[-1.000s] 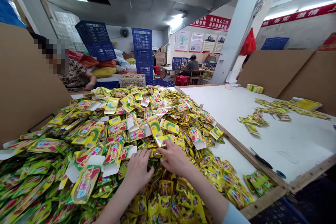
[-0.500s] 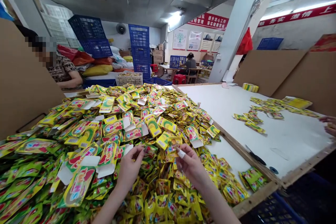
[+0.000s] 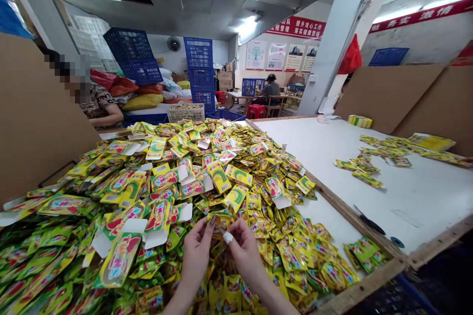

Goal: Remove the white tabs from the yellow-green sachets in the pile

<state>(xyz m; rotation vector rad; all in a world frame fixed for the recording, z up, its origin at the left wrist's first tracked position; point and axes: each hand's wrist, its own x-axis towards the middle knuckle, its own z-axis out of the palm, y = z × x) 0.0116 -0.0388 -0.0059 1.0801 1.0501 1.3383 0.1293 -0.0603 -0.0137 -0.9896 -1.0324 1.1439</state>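
Between my two hands is a small yellow candy packet (image 3: 221,219), above a heap of similar packets. My left hand (image 3: 199,246) pinches its left side, with the thumb near the packet's middle. On the right side, my right hand (image 3: 242,248) grips it too; white tape wraps one fingertip. The fingers partly cover the packet. Open printed cartons with white flaps, such as the carton (image 3: 158,221), lie left of my hands. Loose yellow packets (image 3: 225,295) spread below my wrists, and green packets (image 3: 40,251) fill the far left.
A wooden strip (image 3: 343,206) divides the heap from a white tabletop (image 3: 314,142). Black scissors (image 3: 371,221) and a dark ring (image 3: 397,242) lie by that strip. Cardboard panels (image 3: 40,123) stand at the sides. A person (image 3: 101,106) sits behind the left panel; blue crates (image 3: 199,69) are stacked behind.
My hands have come together: the right moved left and down with the yellow packet, and the left moved right to take its other side. The view has shifted slightly.
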